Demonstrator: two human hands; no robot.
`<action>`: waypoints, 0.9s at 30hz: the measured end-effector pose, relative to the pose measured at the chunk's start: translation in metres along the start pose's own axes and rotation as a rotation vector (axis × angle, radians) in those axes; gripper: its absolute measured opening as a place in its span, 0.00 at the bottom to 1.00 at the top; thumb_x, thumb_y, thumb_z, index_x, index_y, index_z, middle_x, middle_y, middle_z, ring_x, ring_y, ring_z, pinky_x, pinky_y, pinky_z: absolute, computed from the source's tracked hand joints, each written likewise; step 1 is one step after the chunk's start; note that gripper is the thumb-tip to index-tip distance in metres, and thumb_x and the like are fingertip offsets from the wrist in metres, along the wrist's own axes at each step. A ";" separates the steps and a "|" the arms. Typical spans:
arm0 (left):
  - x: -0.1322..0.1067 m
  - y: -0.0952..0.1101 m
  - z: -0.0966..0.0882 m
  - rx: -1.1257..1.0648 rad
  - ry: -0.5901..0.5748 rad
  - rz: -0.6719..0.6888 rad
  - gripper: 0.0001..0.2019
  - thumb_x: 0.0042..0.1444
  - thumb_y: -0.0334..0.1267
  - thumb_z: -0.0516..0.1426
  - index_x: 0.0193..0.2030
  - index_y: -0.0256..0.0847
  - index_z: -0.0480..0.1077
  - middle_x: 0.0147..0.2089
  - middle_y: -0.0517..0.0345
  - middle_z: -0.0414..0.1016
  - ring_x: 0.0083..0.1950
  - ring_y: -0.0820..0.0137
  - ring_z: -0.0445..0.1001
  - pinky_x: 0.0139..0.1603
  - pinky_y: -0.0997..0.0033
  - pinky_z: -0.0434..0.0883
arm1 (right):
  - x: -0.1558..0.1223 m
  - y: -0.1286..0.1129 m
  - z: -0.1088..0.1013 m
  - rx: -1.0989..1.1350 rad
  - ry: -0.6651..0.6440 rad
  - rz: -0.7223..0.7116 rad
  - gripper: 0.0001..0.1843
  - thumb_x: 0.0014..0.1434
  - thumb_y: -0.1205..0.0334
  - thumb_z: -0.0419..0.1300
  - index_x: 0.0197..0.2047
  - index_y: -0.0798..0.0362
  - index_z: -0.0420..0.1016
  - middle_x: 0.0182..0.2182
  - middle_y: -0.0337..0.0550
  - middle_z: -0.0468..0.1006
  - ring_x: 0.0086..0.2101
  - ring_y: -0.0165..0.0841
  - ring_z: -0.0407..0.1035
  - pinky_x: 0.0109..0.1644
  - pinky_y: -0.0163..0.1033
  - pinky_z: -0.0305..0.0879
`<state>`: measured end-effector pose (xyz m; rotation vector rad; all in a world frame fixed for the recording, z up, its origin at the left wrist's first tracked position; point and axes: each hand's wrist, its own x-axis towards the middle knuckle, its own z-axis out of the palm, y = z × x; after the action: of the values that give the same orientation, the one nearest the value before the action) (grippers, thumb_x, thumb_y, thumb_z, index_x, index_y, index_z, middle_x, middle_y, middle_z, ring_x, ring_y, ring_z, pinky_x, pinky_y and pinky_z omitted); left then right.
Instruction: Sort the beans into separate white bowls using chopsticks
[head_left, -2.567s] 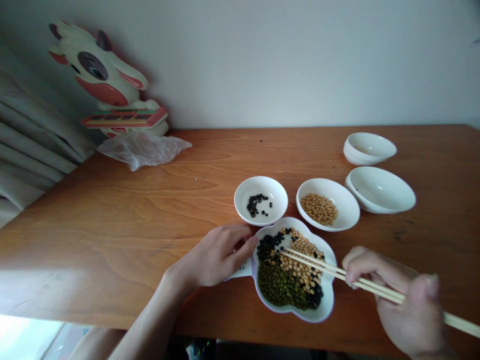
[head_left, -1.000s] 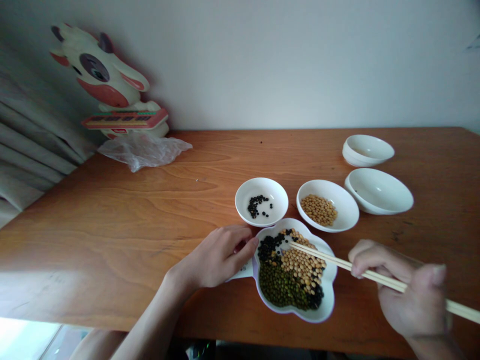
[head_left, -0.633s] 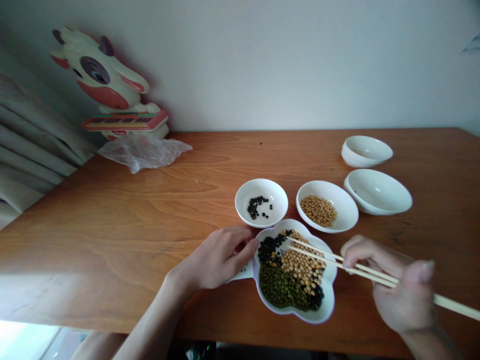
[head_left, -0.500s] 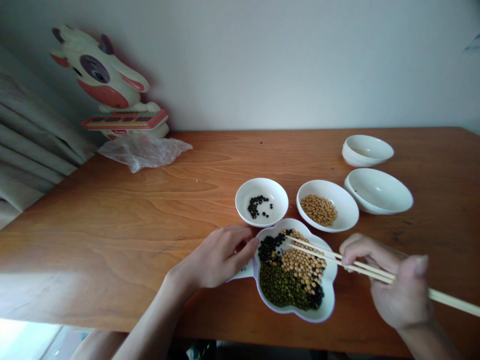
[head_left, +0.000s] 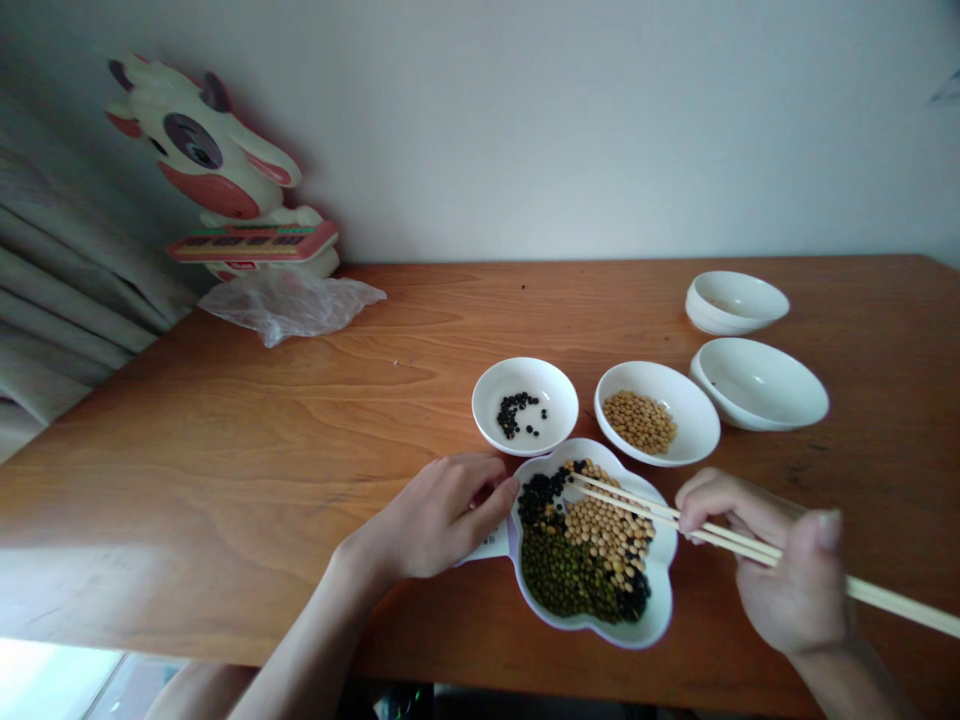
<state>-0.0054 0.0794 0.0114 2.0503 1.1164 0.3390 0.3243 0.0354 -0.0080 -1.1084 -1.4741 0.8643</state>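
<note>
Left hand (head_left: 450,515): curled on the handle (head_left: 491,544) of a dish (head_left: 660,605) holding mixed beans (head_left: 574,570). Right hand (head_left: 784,565): grips chopsticks (head_left: 735,543), tips slightly apart.

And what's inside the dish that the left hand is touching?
Green beans, black beans and tan beans, with chopsticks reaching in. Beans cover most of the dish; anything beneath can't be seen.

- The tray (head_left: 660,606) is white, edged in lilac
- The chopsticks (head_left: 739,545) are plain pale cream
- The soybeans (head_left: 594,526) in the tray are light tan, the mung beans (head_left: 562,570) dull green, the dark beans (head_left: 538,498) black
- The bowls (head_left: 769,385) are plain white
- The table (head_left: 300,420) is orange-brown with streaked wood grain
- The toy cow (head_left: 234,165) is off-white, coral red and purple-grey
- The curtain (head_left: 67,290) is grey
</note>
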 end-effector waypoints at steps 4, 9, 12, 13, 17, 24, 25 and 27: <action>0.000 0.000 0.000 -0.004 -0.002 -0.003 0.23 0.85 0.50 0.49 0.36 0.42 0.66 0.35 0.59 0.73 0.34 0.68 0.72 0.38 0.67 0.63 | -0.003 0.004 -0.004 -0.016 -0.010 0.010 0.46 0.74 0.21 0.43 0.28 0.44 0.85 0.25 0.45 0.79 0.26 0.41 0.72 0.28 0.44 0.67; 0.001 -0.001 0.001 -0.003 -0.001 -0.006 0.23 0.85 0.50 0.49 0.36 0.43 0.66 0.35 0.59 0.73 0.34 0.68 0.72 0.37 0.67 0.63 | -0.008 0.011 -0.008 -0.024 -0.019 -0.007 0.45 0.77 0.24 0.41 0.29 0.43 0.86 0.26 0.46 0.80 0.28 0.42 0.73 0.30 0.46 0.68; 0.001 0.000 0.000 0.000 -0.005 -0.007 0.23 0.85 0.49 0.48 0.36 0.43 0.66 0.35 0.58 0.74 0.34 0.67 0.72 0.38 0.66 0.64 | -0.007 0.009 -0.006 -0.002 0.002 -0.025 0.45 0.77 0.25 0.43 0.29 0.43 0.87 0.25 0.46 0.80 0.28 0.42 0.73 0.30 0.46 0.68; 0.001 0.000 0.000 0.002 -0.006 -0.006 0.23 0.85 0.49 0.48 0.36 0.43 0.66 0.35 0.58 0.74 0.34 0.67 0.72 0.38 0.66 0.64 | -0.007 0.008 -0.006 0.011 0.017 -0.030 0.44 0.77 0.25 0.43 0.28 0.43 0.87 0.24 0.46 0.80 0.27 0.42 0.73 0.29 0.46 0.67; 0.000 0.000 0.000 0.005 -0.005 0.000 0.23 0.85 0.50 0.48 0.37 0.43 0.66 0.36 0.57 0.75 0.35 0.67 0.73 0.38 0.66 0.65 | 0.000 -0.003 -0.005 0.063 0.086 -0.043 0.45 0.76 0.23 0.44 0.26 0.42 0.87 0.23 0.45 0.79 0.26 0.42 0.71 0.29 0.46 0.66; 0.000 -0.002 0.001 -0.003 -0.004 -0.008 0.23 0.85 0.50 0.48 0.38 0.43 0.67 0.36 0.57 0.75 0.36 0.67 0.73 0.40 0.65 0.65 | 0.026 -0.020 0.016 0.124 0.174 -0.087 0.46 0.76 0.24 0.44 0.25 0.44 0.85 0.23 0.47 0.77 0.28 0.43 0.73 0.32 0.48 0.69; 0.000 -0.002 0.001 -0.002 -0.004 -0.007 0.22 0.85 0.50 0.48 0.38 0.42 0.67 0.37 0.58 0.75 0.36 0.67 0.73 0.40 0.65 0.64 | 0.031 -0.021 0.022 0.129 0.179 -0.078 0.46 0.76 0.23 0.44 0.25 0.44 0.85 0.23 0.47 0.77 0.28 0.43 0.73 0.31 0.48 0.68; 0.000 -0.003 0.002 0.003 -0.001 -0.008 0.23 0.85 0.50 0.48 0.38 0.43 0.67 0.36 0.58 0.75 0.36 0.67 0.73 0.39 0.65 0.64 | 0.038 -0.023 0.032 0.132 0.172 -0.065 0.46 0.75 0.22 0.45 0.25 0.45 0.84 0.22 0.46 0.76 0.26 0.41 0.71 0.28 0.46 0.66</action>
<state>-0.0060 0.0796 0.0084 2.0481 1.1249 0.3321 0.2881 0.0656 0.0190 -1.0058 -1.2855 0.7899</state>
